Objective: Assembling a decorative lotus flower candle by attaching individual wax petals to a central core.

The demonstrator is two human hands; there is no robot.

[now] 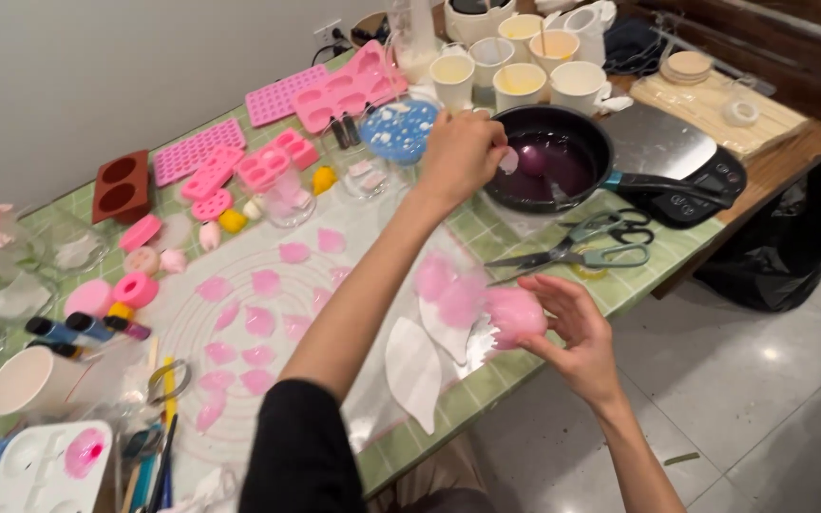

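pink wax flower [515, 315] sits lower right of centre, gripped by the right hand [577, 340] just off the surface [610, 290] edge. left hand [463, 152] reaches to upper centre, fingers pinched shut on a small pale petal [508, 160] over the black pan [553, 161] of purple liquid. scissors [582, 249] lie right of centre. loose pink petals [258, 323] spread on the white mat [363, 418], centre left. pink moulds [334, 95] in the upper left.
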